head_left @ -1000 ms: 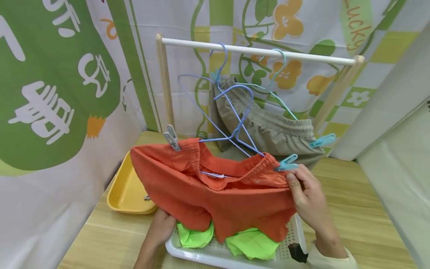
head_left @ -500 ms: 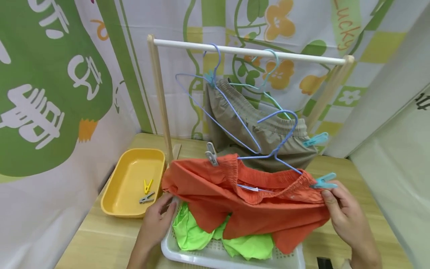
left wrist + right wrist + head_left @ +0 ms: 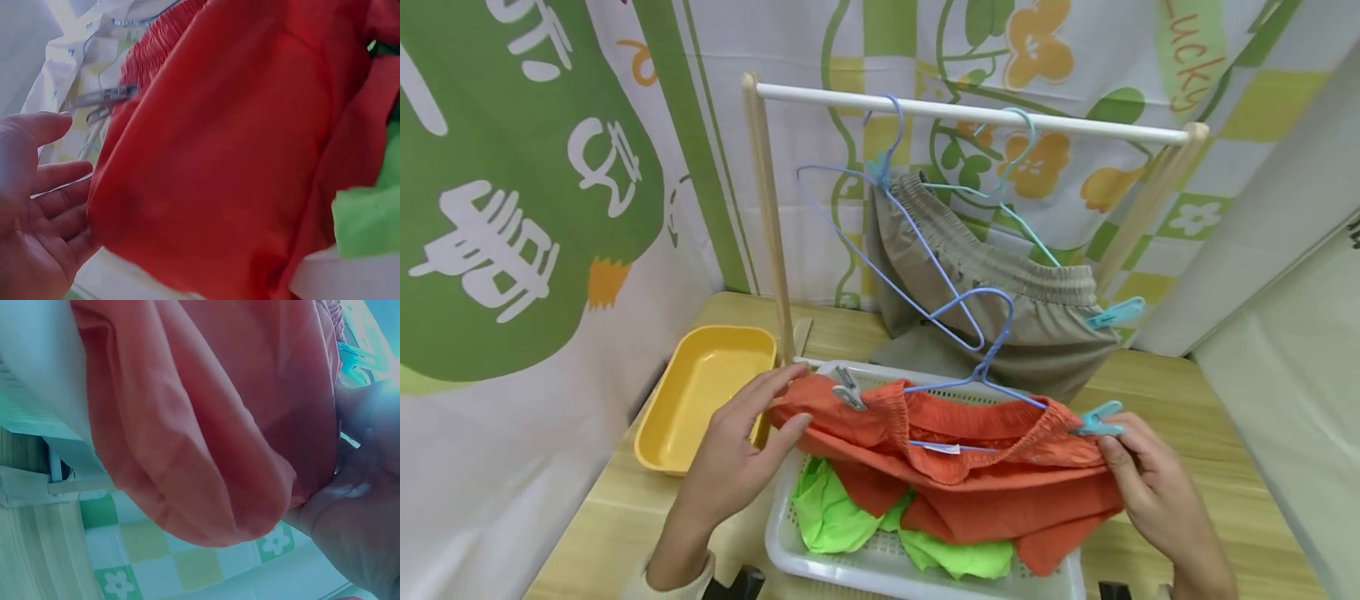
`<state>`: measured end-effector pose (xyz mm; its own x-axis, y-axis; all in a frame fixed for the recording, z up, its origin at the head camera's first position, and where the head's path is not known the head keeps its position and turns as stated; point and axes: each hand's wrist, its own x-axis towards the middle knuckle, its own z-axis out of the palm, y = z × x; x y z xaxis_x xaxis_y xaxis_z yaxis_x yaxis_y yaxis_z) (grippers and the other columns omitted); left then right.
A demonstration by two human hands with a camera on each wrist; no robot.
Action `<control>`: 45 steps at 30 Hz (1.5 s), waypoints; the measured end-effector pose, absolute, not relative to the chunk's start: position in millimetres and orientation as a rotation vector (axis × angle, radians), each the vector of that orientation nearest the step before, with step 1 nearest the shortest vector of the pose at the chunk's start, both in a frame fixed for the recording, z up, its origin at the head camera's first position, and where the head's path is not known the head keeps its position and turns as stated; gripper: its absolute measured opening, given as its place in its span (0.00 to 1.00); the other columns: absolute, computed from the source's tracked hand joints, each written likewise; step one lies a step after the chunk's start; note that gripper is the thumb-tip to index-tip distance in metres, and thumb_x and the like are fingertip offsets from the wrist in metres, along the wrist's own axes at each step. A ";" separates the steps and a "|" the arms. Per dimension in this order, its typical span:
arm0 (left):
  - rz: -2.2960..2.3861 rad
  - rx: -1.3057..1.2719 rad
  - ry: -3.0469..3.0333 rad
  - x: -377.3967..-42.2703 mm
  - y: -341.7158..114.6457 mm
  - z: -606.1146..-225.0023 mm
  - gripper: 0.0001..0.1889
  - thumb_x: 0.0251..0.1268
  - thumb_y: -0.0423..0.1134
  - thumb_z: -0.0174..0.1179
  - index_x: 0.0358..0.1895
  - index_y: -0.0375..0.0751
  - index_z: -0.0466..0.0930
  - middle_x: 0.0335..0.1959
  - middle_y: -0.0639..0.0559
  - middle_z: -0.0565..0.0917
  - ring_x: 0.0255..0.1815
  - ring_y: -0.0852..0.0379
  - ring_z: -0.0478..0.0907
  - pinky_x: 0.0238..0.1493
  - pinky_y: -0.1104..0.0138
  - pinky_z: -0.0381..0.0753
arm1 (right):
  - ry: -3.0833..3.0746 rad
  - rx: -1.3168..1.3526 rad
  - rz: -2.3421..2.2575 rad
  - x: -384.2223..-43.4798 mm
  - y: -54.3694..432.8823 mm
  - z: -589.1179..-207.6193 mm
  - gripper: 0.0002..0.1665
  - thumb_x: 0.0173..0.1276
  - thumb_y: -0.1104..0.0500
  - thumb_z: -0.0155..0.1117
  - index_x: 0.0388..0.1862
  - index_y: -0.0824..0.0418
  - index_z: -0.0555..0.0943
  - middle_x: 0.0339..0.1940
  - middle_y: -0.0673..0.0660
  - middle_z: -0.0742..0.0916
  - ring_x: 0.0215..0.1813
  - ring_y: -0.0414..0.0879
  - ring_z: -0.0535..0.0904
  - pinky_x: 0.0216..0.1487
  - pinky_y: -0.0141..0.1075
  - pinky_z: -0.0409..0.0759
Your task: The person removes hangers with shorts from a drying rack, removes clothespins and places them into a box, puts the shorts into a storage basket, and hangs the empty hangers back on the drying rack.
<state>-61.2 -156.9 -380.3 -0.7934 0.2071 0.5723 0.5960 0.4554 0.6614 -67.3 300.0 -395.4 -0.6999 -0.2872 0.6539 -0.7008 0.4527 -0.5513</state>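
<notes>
Orange-red shorts (image 3: 1000,508) hang on a blue wire hanger (image 3: 988,367) over a white basket (image 3: 775,533). A grey clothespin (image 3: 848,390) clips the waistband's left side, a light-blue clothespin (image 3: 1099,419) its right side. My right hand (image 3: 1157,492) pinches the shorts' right corner beside the blue clothespin, thumb in front. At the left edge of the shorts is my left hand (image 3: 737,450), thumb and fingers spread. The left wrist view shows its fingertips (image 3: 81,169) at the fabric's edge, not curled round it. Bright green cloth (image 3: 835,508) lies in the basket, partly hidden by the shorts.
Behind stands a rack with a white rail (image 3: 970,112) and wooden posts. Khaki shorts (image 3: 1000,267) hang there on a mint hanger, pinned with blue clothespins; a bare blue hanger (image 3: 850,237) hangs to their left. A yellow tray (image 3: 700,400) stands at left.
The orange shorts on their hanger have moved right and then sunk lower over the basket. My left hand has come up from below them to their upper left edge, fingers spread. The right hand keeps its pinch.
</notes>
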 end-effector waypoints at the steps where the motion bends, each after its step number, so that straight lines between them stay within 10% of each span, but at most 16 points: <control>1: -1.288 -0.705 -2.308 -63.0 -154.2 -377.7 0.32 0.69 0.31 0.68 0.75 0.47 0.72 0.67 0.52 0.79 0.63 0.51 0.78 0.63 0.63 0.77 | -2.237 0.829 1.162 -67.7 299.3 -395.7 0.20 0.67 0.85 0.53 0.47 0.70 0.84 0.45 0.61 0.85 0.55 0.41 0.78 0.58 0.27 0.73; 26: -1.812 -0.780 -2.169 -77.0 -143.4 -394.4 0.12 0.66 0.23 0.67 0.47 0.42 0.82 0.43 0.50 0.89 0.40 0.50 0.87 0.40 0.63 0.88 | -2.416 0.753 1.135 -65.5 289.7 -402.2 0.21 0.70 0.81 0.57 0.48 0.60 0.84 0.47 0.55 0.84 0.52 0.37 0.79 0.57 0.23 0.73; 45: -1.909 -0.793 -1.969 -80.1 -151.8 -402.4 0.15 0.67 0.15 0.58 0.53 0.29 0.79 0.45 0.39 0.88 0.47 0.55 0.86 0.46 0.66 0.86 | -2.458 0.732 1.067 -67.3 289.6 -403.6 0.21 0.71 0.79 0.59 0.48 0.56 0.85 0.47 0.51 0.84 0.50 0.37 0.79 0.53 0.22 0.73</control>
